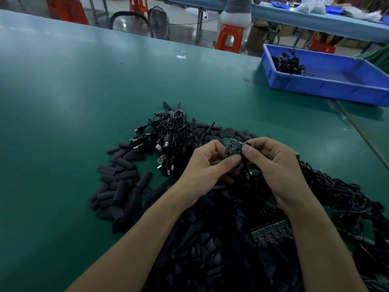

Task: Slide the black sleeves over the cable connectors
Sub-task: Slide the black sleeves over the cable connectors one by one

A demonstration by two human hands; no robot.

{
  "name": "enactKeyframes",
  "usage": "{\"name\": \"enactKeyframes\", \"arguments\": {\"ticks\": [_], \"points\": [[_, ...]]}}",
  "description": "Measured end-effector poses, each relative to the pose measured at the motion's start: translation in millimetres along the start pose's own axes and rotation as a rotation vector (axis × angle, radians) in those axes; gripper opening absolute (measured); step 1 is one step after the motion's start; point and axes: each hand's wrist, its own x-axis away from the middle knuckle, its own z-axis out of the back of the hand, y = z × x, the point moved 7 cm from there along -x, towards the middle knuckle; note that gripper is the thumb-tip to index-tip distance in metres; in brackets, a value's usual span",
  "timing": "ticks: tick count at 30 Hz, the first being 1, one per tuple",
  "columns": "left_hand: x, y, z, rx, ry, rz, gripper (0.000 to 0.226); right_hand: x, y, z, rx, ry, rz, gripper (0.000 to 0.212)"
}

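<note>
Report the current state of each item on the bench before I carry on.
Small green circuit board: held up between both hands, unsleeved.
Left hand: pinching the board.
Right hand: pinching the board's right edge.
Flat black sleeves: loose, heaped on the green table.
Black USB cables: bundled, lying on the table.
Blue plastic tray: open, holding a tangle of black leads.

From where I stand, the small green board (232,146) shows only its upper half. The thumb of the left hand (207,165) and the fingers of the right hand (271,163) cover the rest. A thin black piece (249,143) pokes out of the right hand's pinch, too small to tell cable from sleeve. The right forearm (311,228) hides part of the row of boards (269,231). The sleeve pile (200,253) runs off the bottom edge, the cable heap (347,203) and blue bin (326,89) off the right.
</note>
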Motion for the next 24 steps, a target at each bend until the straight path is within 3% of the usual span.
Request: {"name": "enactKeyframes", "arguments": {"ticks": [4,9,24], "points": [[3.5,8.3,2.6,-0.150,-0.068,0.012,0.028,-3.0,-8.7,-8.8,0.102,-0.095,0.083,0.022],[4.7,20.8,21.7,-0.159,0.048,-0.037,0.014,-2.9,-6.8,-14.9,0.221,-0.163,0.087,0.023],[4.3,8.6,9.4,0.087,-0.018,-0.032,0.011,2.1,-1.0,-29.5,-0.053,-0.130,-0.022,0.019]]}}
